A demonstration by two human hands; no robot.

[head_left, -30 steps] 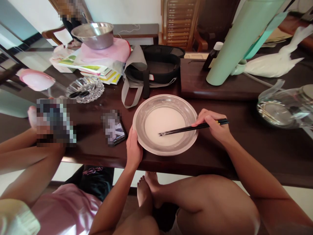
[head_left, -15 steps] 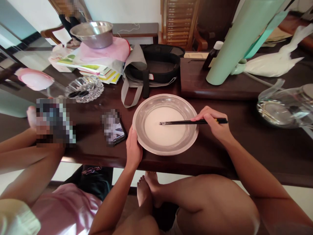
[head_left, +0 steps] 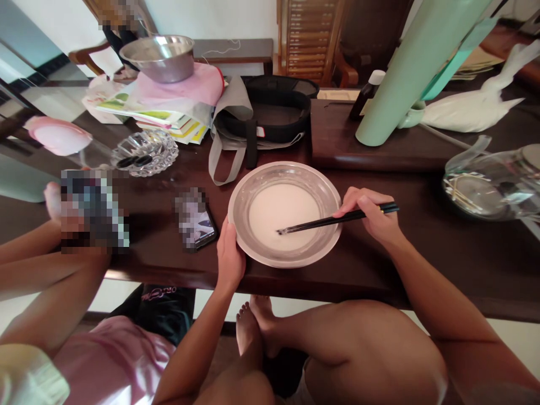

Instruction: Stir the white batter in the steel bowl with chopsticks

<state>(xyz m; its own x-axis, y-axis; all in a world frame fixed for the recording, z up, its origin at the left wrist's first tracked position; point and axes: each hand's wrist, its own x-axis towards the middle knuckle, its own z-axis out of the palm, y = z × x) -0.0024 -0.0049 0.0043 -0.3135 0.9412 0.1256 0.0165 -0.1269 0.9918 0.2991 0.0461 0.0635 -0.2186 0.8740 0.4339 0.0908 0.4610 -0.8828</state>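
A wide metal bowl (head_left: 243, 236) stands on the dark wooden table, with a milky white liquid (head_left: 284, 208) in its bottom. My left hand (head_left: 231, 259) grips the bowl's left rim, thumb along the outside; the other fingers are partly hidden under it. On the right, my right hand (head_left: 371, 212) is closed around a pair of black chopsticks (head_left: 323, 222). They reach over the right rim, and their whitened tips are in the liquid, near the front of it.
A phone (head_left: 196, 219) lies left of the bowl. Behind are a grey and black bag (head_left: 270, 118), a glass ashtray (head_left: 145, 152) and another metal bowl (head_left: 162, 59) on papers. A green cylinder (head_left: 417, 73) and clear jar (head_left: 476, 191) stand right. Another person sits at left holding a blurred device.
The chopstick tips have moved toward me through the liquid, and the chopsticks now slant more. My right hand has shifted slightly right. My left hand and the bowl stay in place.
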